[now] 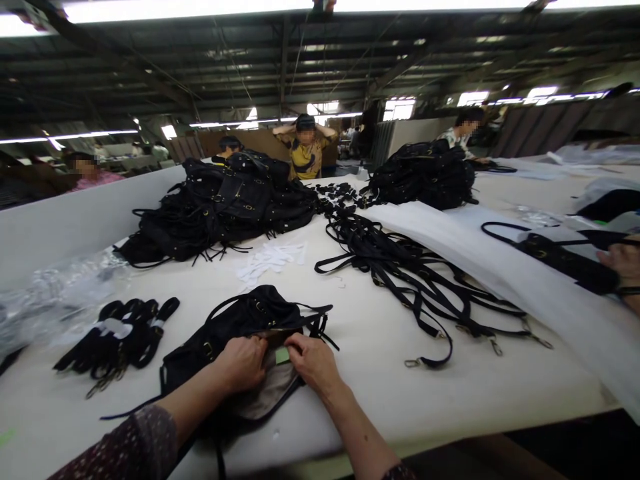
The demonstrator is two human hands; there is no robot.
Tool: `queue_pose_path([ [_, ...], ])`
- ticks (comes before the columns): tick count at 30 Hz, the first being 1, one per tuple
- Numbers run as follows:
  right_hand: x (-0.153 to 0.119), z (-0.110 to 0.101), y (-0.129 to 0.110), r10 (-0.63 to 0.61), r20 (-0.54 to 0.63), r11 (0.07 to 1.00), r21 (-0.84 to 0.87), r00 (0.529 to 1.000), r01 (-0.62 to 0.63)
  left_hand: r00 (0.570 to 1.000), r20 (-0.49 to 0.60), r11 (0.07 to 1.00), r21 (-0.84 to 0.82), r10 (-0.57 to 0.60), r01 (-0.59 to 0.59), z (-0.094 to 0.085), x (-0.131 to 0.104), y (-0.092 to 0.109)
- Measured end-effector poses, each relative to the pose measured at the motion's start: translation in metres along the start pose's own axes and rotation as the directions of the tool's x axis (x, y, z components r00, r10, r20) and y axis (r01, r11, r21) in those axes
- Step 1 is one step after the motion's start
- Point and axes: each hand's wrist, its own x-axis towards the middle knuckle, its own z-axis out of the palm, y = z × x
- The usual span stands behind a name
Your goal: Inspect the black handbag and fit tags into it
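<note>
A black handbag (pixel 235 318) with brass buckles lies on the table in front of me, its zipped mouth spread open. Pale lining (pixel 273 390) shows inside, with a small green tag (pixel 283 355) against it. My left hand (pixel 243 363) is closed on the left side of the opening, its fingertips partly hidden inside. On the opposite side, my right hand (pixel 315 363) pinches the edge right beside the tag; whether it also grips the tag I cannot tell. A bundle of folded black straps (pixel 120 333) with metal clips lies left of the bag.
Loose black straps (pixel 400 267) sprawl to the right. Behind are two heaps of black bags (pixel 240 200) (pixel 425 175) and white paper slips (pixel 273 260). Clear plastic (pixel 60 293) lies at left, white sheeting (pixel 470 253) at right. A co-worker's hand (pixel 623 267) holds a black item.
</note>
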Motion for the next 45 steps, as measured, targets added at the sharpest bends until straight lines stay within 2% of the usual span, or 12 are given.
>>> queue_pose_path([
  [4,-0.001,0.001,-0.003,0.007,-0.015,1.000,-0.007,1.000,-0.007,0.999,-0.025,0.999,0.011,-0.031,0.031,0.004,-0.002,0.015],
  [8,-0.003,0.002,-0.005,0.012,-0.032,1.000,0.005,0.999,-0.012,1.000,-0.030,1.000,0.002,0.002,-0.002,0.002,-0.006,0.019],
  [15,-0.005,0.005,-0.002,0.017,-0.056,0.996,0.084,0.998,-0.012,0.998,0.006,0.998,-0.007,0.065,-0.065,-0.005,-0.004,0.014],
  [24,-0.003,0.006,0.007,0.032,-0.066,0.974,0.226,0.997,-0.017,0.997,0.072,0.998,-0.058,0.033,-0.028,-0.010,0.002,-0.008],
  [29,-0.004,0.006,0.010,0.031,-0.082,0.963,0.270,0.996,-0.007,0.993,0.109,0.996,-0.077,0.042,-0.033,-0.010,0.007,-0.011],
  [34,-0.004,0.007,0.012,0.013,-0.085,0.961,0.275,0.996,0.011,0.994,0.107,0.999,-0.051,0.022,-0.017,-0.009,0.009,-0.004],
  [45,-0.006,0.005,0.005,-0.012,-0.065,0.980,0.196,0.998,0.024,0.998,0.058,0.999,-0.016,0.030,-0.030,-0.008,0.013,0.026],
])
